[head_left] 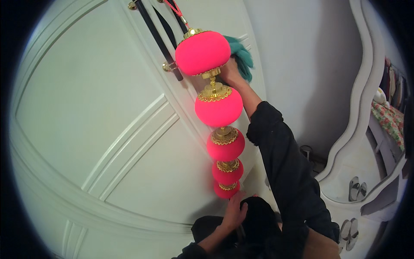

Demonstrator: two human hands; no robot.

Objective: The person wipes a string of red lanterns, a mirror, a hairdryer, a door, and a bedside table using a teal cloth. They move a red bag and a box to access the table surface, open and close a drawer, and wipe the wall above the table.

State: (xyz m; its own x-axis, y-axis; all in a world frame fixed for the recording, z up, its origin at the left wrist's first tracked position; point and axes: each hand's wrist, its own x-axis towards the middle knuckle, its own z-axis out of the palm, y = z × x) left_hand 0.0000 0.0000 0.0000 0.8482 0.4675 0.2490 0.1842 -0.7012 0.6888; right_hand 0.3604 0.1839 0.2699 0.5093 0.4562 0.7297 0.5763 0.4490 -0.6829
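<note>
A string of several bright pink lanterns (219,108) with gold trim hangs by a red cord in front of a white wardrobe. My right hand (230,72), its arm stretched upward, is partly hidden behind the top lantern (202,52). A teal cloth (241,58) is bunched in that hand and shows to the right of the lantern. Lower down, my left hand (235,212) closes at the underside of the bottom lantern (227,190). Its fingertips meet the lantern's lower end, and what lies inside the grip is partly hidden.
White wardrobe doors (86,95) with raised trim and long black handles (157,39) fill the left and centre. To the right stands a wavy-framed mirror (366,108), reflecting hanging clothes and a floral cloth. Grey slippers (348,234) lie on the floor at lower right.
</note>
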